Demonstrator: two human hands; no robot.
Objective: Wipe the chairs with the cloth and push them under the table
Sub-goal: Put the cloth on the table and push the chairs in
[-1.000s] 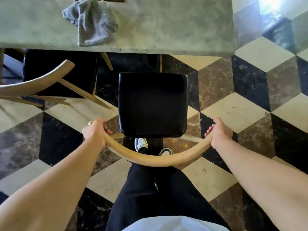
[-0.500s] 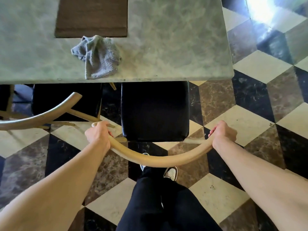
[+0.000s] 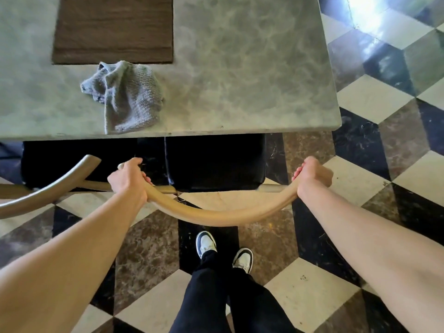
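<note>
A chair with a curved light wooden backrest (image 3: 216, 216) and a black padded seat (image 3: 216, 164) stands in front of me, the seat's far part hidden under the grey marble table (image 3: 252, 80). My left hand (image 3: 127, 180) grips the backrest's left end and my right hand (image 3: 312, 176) grips its right end. A crumpled grey cloth (image 3: 129, 97) lies on the table near its front edge, apart from both hands.
A second chair (image 3: 48, 188) with the same curved backrest stands to the left, its black seat partly under the table. A brown placemat (image 3: 113, 30) lies on the table behind the cloth. My feet (image 3: 223, 251) stand on the checkered marble floor behind the chair.
The chair has slid forward, its black seat going further beneath the table edge. Both hands kept their grip on the backrest, and I stepped closer to the table.
</note>
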